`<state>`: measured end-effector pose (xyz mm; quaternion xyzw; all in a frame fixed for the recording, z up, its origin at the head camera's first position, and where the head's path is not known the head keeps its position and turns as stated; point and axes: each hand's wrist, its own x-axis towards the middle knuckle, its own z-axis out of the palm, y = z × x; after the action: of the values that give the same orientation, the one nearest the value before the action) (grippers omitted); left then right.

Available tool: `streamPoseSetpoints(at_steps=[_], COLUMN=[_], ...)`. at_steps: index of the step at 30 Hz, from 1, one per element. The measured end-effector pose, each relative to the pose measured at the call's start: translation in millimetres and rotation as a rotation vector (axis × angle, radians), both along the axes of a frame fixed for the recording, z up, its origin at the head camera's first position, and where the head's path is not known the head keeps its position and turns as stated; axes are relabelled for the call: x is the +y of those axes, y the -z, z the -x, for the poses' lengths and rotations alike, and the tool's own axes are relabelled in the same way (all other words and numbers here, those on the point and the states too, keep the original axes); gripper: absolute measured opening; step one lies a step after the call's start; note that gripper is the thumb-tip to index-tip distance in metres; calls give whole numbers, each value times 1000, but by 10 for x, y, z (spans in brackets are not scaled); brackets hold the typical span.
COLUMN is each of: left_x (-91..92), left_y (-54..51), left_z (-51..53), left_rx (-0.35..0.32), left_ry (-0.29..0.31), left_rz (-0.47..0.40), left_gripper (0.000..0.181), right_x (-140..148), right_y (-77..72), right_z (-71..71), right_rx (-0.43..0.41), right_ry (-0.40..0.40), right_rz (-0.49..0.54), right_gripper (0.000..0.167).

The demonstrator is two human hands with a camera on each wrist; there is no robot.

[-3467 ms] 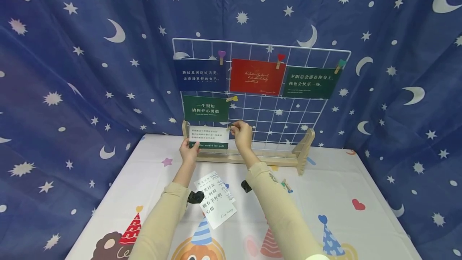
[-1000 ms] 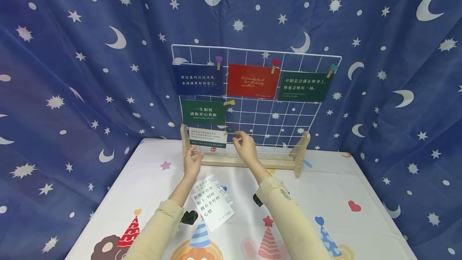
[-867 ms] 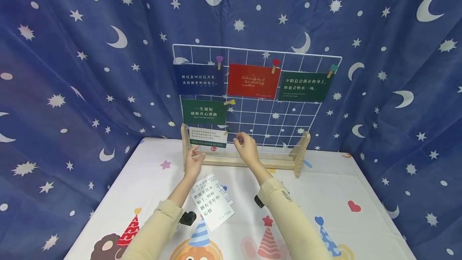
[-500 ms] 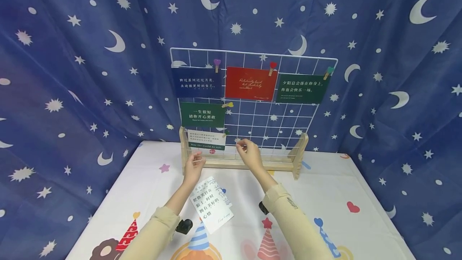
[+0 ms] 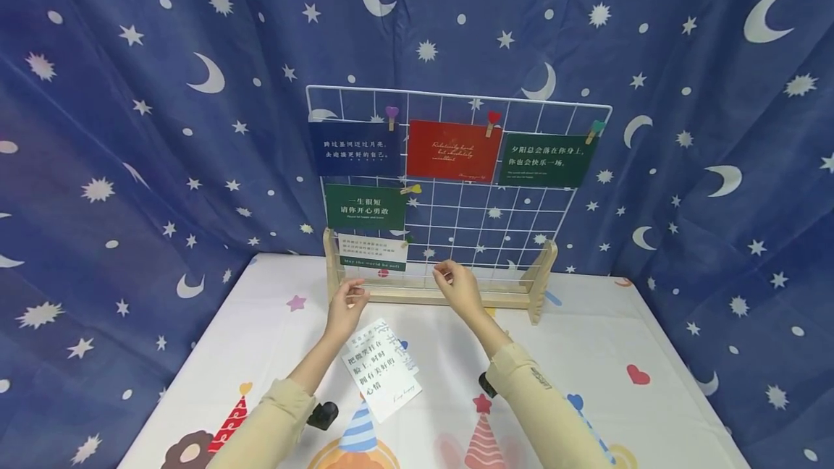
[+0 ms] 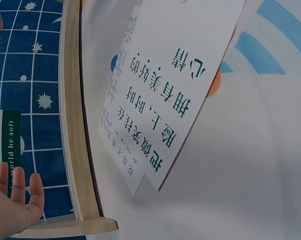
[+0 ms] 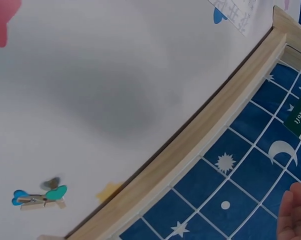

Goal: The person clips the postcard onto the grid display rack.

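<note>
A white-and-green card (image 5: 373, 253) hangs at the lower left of the white wire grid (image 5: 495, 217), held by a small clothespin with a green heart (image 5: 408, 240). Below that card is my left hand (image 5: 345, 308), its fingers loosely bent and nothing in them; it also shows in the left wrist view (image 6: 15, 207). To the right, in front of the grid's lower wires, my right hand (image 5: 461, 288) has relaxed fingers and holds nothing. Only its fingers (image 7: 293, 210) appear in the right wrist view. Two overlapping white cards (image 5: 384, 371) lie on the table between the forearms.
Clipped higher on the grid are a blue card (image 5: 355, 149), a red card (image 5: 454, 152) and two green cards, each with a heart clothespin. Loose heart clothespins (image 7: 40, 197) lie on the table beside the wooden base (image 7: 190, 127). A star-patterned curtain (image 5: 260, 56) hangs behind.
Earlier, my left hand held the white-and-green card while my right pinched the clothespin at its corner. Both hands have let go and moved down, the right also rightward; the card stays clipped.
</note>
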<state>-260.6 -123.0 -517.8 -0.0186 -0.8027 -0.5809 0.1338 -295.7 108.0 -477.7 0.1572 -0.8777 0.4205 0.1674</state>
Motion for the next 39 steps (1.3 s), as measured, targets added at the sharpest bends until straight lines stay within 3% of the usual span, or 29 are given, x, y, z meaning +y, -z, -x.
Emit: streamPoseSetpoints(at_steps=[9, 18, 27, 39], left_x=[-70, -106, -206, -299], left_y=[-23, -68, 30, 201], left_z=[-8, -97, -186, -299], left_rx=[17, -9, -116, -200], left_ry=[31, 74, 127, 174], left_rz=[59, 149, 284, 478], left_gripper=[34, 34, 35, 46], right_x=[151, 319, 567, 836], right_y=[-25, -33, 53, 122], right_z=[-57, -159, -283, -363], right_rx=[-29, -67, -103, -119], right_ry=[2, 3, 34, 25], right_rz=[-23, -42, -97, -169], right_gripper=[16, 15, 15, 13])
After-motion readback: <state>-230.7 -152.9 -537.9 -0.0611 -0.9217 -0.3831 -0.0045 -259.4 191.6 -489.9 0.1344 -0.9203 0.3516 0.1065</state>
